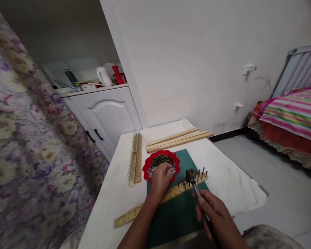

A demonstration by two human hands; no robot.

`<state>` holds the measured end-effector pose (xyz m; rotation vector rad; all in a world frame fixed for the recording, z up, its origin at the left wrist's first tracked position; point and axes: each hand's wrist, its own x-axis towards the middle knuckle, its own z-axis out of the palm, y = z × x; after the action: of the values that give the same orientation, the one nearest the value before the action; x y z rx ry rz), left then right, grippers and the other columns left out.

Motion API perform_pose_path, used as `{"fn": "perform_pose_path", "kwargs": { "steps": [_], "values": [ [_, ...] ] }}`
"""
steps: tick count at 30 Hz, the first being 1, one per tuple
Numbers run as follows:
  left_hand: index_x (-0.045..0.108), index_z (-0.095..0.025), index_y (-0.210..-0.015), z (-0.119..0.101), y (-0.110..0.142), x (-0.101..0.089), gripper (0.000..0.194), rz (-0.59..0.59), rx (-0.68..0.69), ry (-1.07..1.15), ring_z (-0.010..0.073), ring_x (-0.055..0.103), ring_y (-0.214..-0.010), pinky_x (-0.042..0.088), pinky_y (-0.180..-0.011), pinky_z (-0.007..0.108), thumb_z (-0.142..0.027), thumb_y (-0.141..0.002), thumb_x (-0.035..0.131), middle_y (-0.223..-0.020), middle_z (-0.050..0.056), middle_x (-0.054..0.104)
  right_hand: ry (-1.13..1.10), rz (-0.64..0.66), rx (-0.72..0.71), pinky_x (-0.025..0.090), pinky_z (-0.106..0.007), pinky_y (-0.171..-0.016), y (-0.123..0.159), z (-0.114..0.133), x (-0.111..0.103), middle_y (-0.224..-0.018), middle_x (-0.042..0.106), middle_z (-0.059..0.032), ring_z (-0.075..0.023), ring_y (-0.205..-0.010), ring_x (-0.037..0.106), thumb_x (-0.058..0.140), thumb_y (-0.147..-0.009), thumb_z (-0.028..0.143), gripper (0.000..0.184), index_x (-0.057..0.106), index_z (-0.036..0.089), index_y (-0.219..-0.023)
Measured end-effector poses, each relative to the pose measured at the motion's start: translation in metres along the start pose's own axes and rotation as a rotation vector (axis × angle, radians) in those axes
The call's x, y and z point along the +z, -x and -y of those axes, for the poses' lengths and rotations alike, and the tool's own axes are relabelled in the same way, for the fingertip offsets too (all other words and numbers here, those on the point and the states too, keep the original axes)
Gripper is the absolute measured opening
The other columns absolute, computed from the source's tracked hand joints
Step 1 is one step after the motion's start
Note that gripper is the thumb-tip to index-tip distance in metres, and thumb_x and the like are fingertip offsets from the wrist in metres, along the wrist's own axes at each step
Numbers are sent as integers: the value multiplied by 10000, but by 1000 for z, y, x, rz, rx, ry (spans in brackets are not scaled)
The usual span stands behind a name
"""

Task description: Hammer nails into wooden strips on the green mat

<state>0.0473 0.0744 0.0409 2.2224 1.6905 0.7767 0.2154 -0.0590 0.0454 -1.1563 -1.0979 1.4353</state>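
Note:
My left hand (161, 178) reaches into a red scalloped bowl (146, 165) heaped with loose nails (160, 159). Its fingers are curled together, and whatever they pinch is hidden. In my right hand (214, 209) is a hammer (196, 188), gripped by its handle, with the head up over a drilled wooden strip (174, 193). Several dark nails (203, 172) stand in the right end of that strip, some leaning. The strip lies slantwise across a green mat (175, 221), and my left forearm covers part of it.
On the white table (107, 197), two strips bristling with nails (134, 159) lie at the left. More wooden strips (176, 140) lie at the back near the wall. A white cabinet (107, 114) and floral curtain (41, 145) are left; a bed (292, 121) is right.

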Motion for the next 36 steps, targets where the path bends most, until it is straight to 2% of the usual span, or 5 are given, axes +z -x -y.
{"fn": "perform_pose_path", "kwargs": {
  "steps": [7, 14, 22, 29, 36],
  "values": [
    [646, -144, -756, 4, -46, 21, 144, 101, -84, -159, 178, 595, -767, 368, -663, 250, -187, -797, 514, -807, 82, 681, -54, -1, -9, 193, -146, -274, -3, -7, 1, -543, 541, 88, -27, -258, 350, 420, -889, 483, 287, 448, 202, -945],
    [656, -96, -720, 3, -60, 33, 133, 117, -181, -228, 218, 614, -774, 390, -669, 271, -187, -745, 563, -755, 121, 675, -47, -5, 11, 174, -149, -274, -2, -3, 5, -540, 545, 87, -25, -251, 352, 418, -891, 483, 284, 453, 204, -927],
    [620, -96, -602, 2, -67, 38, 93, 95, -252, -195, 195, 609, -674, 358, -583, 247, -105, -662, 549, -644, 104, 645, -23, 21, -10, 185, -148, -274, -5, -5, 4, -552, 546, 85, -24, -252, 356, 412, -886, 505, 304, 445, 205, -918],
    [529, -138, -526, 0, -53, 19, 143, 54, -114, -30, 125, 503, -536, 287, -527, 231, -88, -658, 508, -531, 18, 549, -33, -5, -23, 202, -136, -263, -6, -7, 2, -550, 528, 95, -23, -262, 341, 436, -889, 482, 283, 466, 202, -914],
    [520, -184, -684, -13, -2, 2, 81, 94, 41, 306, 108, 515, -548, 343, -538, 192, -208, -757, 496, -569, -39, 555, -13, -20, -53, 229, -130, -290, -6, -7, -1, -575, 532, 89, -15, -282, 370, 445, -901, 450, 259, 481, 195, -929]
  ]
}}
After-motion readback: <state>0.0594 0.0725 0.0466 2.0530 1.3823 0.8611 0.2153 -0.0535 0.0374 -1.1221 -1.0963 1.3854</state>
